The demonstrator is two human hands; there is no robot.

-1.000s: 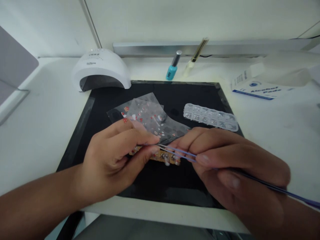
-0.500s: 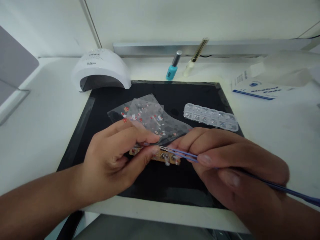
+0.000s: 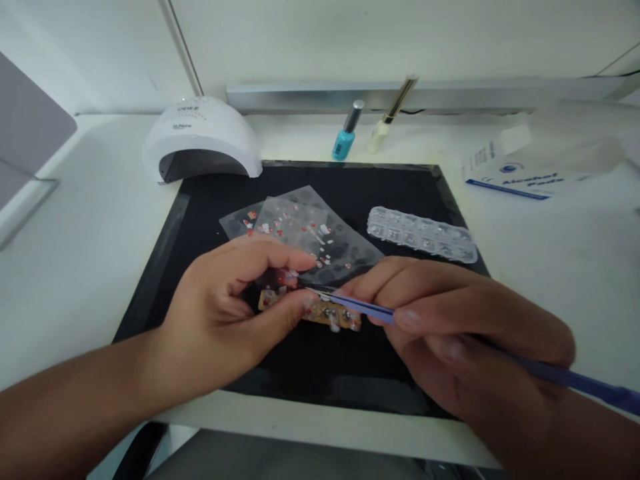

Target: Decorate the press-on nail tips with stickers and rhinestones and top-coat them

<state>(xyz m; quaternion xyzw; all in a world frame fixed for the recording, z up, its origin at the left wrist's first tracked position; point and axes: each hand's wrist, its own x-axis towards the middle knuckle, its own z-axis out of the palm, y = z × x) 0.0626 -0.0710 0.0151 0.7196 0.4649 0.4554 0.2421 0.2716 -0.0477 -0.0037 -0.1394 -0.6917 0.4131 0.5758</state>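
Purple tweezers (image 3: 367,309) held in right hand (image 3: 480,337); thumb and index finger of left hand (image 3: 215,327) found apart

The tweezers are gripped by the right hand in the lower right of the frame, the thumb and fingers being closed on the shaft. The thin metal tip is pointed leftward, at the centre of the frame, just beside the left thumb; whether contact is made cannot be told. In the left hand, a gap is left between thumb and index finger. A small pinkish patch is seen in that gap, but it cannot be told whether anything is held there.

A tan strip (image 3: 323,318) bearing small clear pieces is located just below the centre of the frame and is partly covered by the left thumb. Behind the hands, two overlapping clear sheets (image 3: 305,212) are noted, marked with small red and white designs; their near part is partly hidden by the left hand. A clear compartmented case (image 3: 423,235) is placed right of centre. Strip, sheets and case are all carried on a black mat (image 3: 370,367), laid on a white table (image 3: 75,280).

At the upper left, a white domed lamp (image 3: 205,140) is positioned at the mat's far corner. At upper centre, a teal bottle (image 3: 343,144) and a pale bottle with a gold cap (image 3: 379,137) are stood side by side. At the upper right, a box lettered "Alcohol Pads" (image 3: 530,170) is recorded.
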